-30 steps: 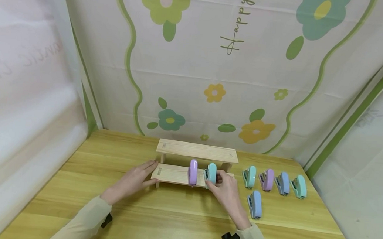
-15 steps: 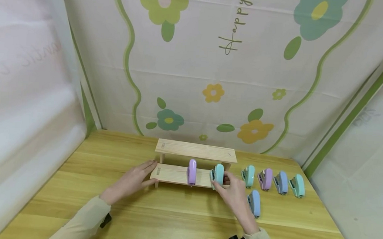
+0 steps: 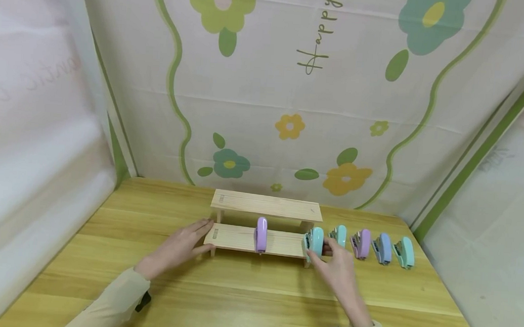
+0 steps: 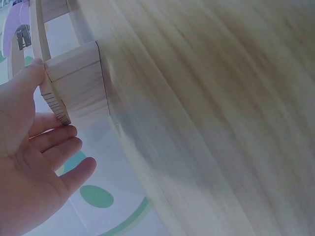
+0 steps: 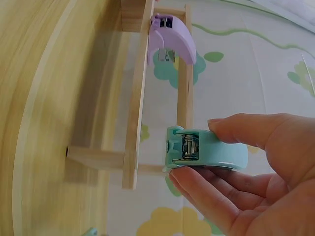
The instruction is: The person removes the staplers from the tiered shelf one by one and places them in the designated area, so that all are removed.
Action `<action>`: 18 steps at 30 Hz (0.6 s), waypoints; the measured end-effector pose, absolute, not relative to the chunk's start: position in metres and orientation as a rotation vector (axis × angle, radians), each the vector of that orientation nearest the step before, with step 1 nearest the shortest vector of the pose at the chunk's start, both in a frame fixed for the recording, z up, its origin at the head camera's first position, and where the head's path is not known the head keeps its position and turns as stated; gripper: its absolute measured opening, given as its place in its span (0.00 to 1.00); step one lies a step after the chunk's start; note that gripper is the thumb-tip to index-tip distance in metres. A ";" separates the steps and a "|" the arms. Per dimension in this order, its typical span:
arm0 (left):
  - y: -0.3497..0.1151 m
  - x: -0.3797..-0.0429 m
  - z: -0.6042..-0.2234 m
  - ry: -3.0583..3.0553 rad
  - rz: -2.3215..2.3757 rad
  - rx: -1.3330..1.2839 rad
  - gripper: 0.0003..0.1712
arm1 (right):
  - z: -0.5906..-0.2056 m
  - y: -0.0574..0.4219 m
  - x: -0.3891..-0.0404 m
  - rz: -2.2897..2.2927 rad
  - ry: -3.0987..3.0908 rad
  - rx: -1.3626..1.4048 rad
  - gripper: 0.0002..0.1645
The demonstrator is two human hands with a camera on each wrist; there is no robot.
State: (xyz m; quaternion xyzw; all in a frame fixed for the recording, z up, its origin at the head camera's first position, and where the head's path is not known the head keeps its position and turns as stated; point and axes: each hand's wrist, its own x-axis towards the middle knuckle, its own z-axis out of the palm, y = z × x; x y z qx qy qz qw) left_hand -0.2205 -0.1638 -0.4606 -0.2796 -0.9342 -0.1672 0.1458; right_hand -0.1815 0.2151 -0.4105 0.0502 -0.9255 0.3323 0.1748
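A two-step wooden shelf [image 3: 234, 237] stands on the table. My left hand [image 3: 179, 245] holds the left end of its lower board, the thumb at the front edge and fingers round the end in the left wrist view. A purple stapler [image 3: 261, 235] stands mid-board. With thumb and fingers my right hand [image 3: 340, 270] pinches a mint-green stapler [image 3: 316, 241] at the board's right end. In the right wrist view a small gap shows between this stapler [image 5: 211, 150] and the board [image 5: 137, 103].
Right of the shelf, a row of staplers stands on the table: mint [image 3: 339, 235], partly behind my hand, purple [image 3: 361, 244], blue [image 3: 382, 249] and mint [image 3: 404, 253]. The upper board [image 3: 265, 204] bears nothing. A flowered cloth [image 3: 249, 81] hangs behind.
My right hand has carried the mint-green stapler rightward from beside the purple one to the board's right end. That hand now covers the blue stapler in front. My left hand stays on the shelf.
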 end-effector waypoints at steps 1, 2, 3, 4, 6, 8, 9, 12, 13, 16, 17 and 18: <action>-0.164 -0.221 -0.460 -2.692 -0.481 -0.805 0.40 | -0.411 0.218 -0.181 0.945 -2.613 0.147 0.22; -0.163 -0.221 -0.460 -2.693 -0.481 -0.806 0.41 | -0.410 0.220 -0.180 0.941 -2.604 0.151 0.22; -0.163 -0.221 -0.461 -2.692 -0.479 -0.806 0.40 | -0.411 0.223 -0.180 0.936 -2.599 0.148 0.22; -0.163 -0.221 -0.461 -2.695 -0.479 -0.803 0.40 | -0.411 0.226 -0.179 0.926 -2.589 0.146 0.21; -0.163 -0.221 -0.461 -2.703 -0.479 -0.798 0.41 | -0.411 0.233 -0.177 0.897 -2.572 0.145 0.21; -0.163 -0.221 -0.461 -2.707 -0.479 -0.798 0.40 | -0.411 0.240 -0.174 0.892 -2.566 0.137 0.20; -0.163 -0.221 -0.461 -2.708 -0.479 -0.797 0.40 | -0.411 0.244 -0.173 0.888 -2.563 0.130 0.21; -0.163 -0.221 -0.461 -2.709 -0.485 -0.796 0.40 | -0.410 0.254 -0.170 0.866 -2.570 0.098 0.21; -0.163 -0.220 -0.461 -2.707 -0.486 -0.797 0.40 | -0.410 0.258 -0.169 0.854 -2.574 0.084 0.22; -0.163 -0.220 -0.461 -2.709 -0.488 -0.794 0.40 | -0.409 0.267 -0.165 0.818 -2.597 0.039 0.22; -0.163 -0.220 -0.461 -2.709 -0.487 -0.794 0.40 | -0.409 0.270 -0.164 0.810 -2.604 0.026 0.22; -0.163 -0.220 -0.460 -2.710 -0.491 -0.794 0.40 | -0.409 0.273 -0.163 0.803 -2.605 0.017 0.22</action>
